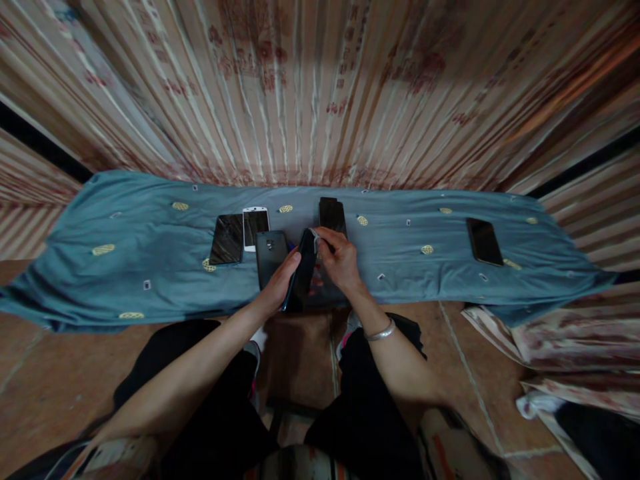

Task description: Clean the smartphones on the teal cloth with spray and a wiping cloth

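My left hand (pixel 281 280) is closed around a dark smartphone (pixel 301 277), which it holds tilted above the near edge of the covered bench. At the phone's upper end is my right hand (pixel 339 257), its fingers pinched together around something small and pale that I cannot make out. Just left of the held phone lies a dark grey phone (pixel 270 250), back side up with a camera on it. A white-framed phone (pixel 256 227) and a larger black phone (pixel 226 240) lie farther left. Behind my right hand is a black phone-like item (pixel 332 215), partly hidden.
Another black phone (pixel 485 241) lies alone on the right. A blue-green cloth (pixel 400 267) with yellow pineapple prints covers the long bench. Pleated curtains (pixel 310 93) hang right behind it. My legs (pixel 215 393) are below the near edge, over a tiled floor (pixel 465 353).
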`<state>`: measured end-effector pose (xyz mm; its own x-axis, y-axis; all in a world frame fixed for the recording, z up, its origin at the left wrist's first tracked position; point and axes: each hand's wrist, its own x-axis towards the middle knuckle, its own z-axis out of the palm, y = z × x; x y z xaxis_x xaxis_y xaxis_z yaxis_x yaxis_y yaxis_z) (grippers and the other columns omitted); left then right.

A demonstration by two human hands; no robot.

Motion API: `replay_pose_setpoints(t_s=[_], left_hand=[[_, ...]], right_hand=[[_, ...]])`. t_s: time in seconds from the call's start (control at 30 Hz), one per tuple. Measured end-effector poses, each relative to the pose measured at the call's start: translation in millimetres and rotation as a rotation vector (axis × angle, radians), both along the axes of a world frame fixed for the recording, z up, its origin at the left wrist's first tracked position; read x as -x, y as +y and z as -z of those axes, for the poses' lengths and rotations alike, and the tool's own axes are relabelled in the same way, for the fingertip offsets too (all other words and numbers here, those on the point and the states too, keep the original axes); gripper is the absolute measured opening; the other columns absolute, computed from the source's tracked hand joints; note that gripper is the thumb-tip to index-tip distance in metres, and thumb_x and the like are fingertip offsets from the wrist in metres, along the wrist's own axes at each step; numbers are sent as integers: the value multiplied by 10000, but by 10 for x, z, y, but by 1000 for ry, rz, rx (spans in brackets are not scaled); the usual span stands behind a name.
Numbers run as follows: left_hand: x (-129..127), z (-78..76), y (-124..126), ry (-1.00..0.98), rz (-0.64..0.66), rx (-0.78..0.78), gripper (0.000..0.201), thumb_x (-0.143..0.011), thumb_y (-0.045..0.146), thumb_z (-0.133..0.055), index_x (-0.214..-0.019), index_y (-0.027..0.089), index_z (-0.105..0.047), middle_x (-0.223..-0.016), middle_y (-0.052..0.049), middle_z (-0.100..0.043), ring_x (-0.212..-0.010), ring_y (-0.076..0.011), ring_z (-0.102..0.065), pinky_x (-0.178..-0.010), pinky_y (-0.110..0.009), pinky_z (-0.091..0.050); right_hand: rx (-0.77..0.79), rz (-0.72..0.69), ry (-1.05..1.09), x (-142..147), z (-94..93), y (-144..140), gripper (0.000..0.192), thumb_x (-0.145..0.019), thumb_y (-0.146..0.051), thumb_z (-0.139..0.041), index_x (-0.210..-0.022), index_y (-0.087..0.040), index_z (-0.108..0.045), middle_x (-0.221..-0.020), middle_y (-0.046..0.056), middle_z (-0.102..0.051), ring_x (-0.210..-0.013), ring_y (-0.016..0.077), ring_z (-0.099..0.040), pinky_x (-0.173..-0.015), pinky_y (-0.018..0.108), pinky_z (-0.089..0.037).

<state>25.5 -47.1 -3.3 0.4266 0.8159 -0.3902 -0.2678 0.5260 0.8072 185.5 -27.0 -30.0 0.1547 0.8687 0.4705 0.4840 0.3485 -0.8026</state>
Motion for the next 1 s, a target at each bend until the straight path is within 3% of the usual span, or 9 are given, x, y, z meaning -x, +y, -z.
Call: replay_pose_setpoints(t_s=[0.27,0.4,0.63,0.77,1.0], left_hand=[[11,-73,12,-26,-20,1,572,-960,484,-568,-1473,247,-478,-983,-83,-793,-696,-202,-763,-559,-257,-580],[23,-97,23,-19,-43,2,499,-984,467,-522,-1399,191,-553,-927,-93,-795,-688,-197,-762,-599,-261,-596],[66,-199,65,28,-140,116,491,-1003,514,-452,-1157,120,-702,-682,-60,-751,-502,-171,-695,-543,-260,-593],[79,-229,80,38,-225,128,437,-1013,473,-462,-1155,133,-697,-640,-25,-729,-459,-152,-665,-504,-242,-578],[67,-274,24,55,-148,138,471,-1027,460,-429,-1247,121,-670,-701,-55,-756,-547,-170,-711,-512,-231,-568]], right_hand=[[133,12,237,-13,80,88,281,-851,-201,-569,-1019,-233,-793,-1027,24,-798,-982,220,-721,-927,349,-549],[173,-1,303,32,98,91,287,-863,-234,-590,-1072,-244,-787,-1023,12,-802,-954,216,-721,-926,360,-557],[53,-25,30,213,66,-53,360,-923,-222,-543,-1242,-214,-712,-1254,86,-731,-1200,235,-661,-1079,376,-494],[12,-33,-118,258,89,-102,349,-962,-216,-495,-1240,-209,-706,-1278,106,-711,-1199,234,-655,-1102,399,-484],[-103,35,-313,201,6,-131,405,-971,-161,-442,-1305,-204,-667,-1308,112,-682,-1192,240,-632,-1086,446,-505]])
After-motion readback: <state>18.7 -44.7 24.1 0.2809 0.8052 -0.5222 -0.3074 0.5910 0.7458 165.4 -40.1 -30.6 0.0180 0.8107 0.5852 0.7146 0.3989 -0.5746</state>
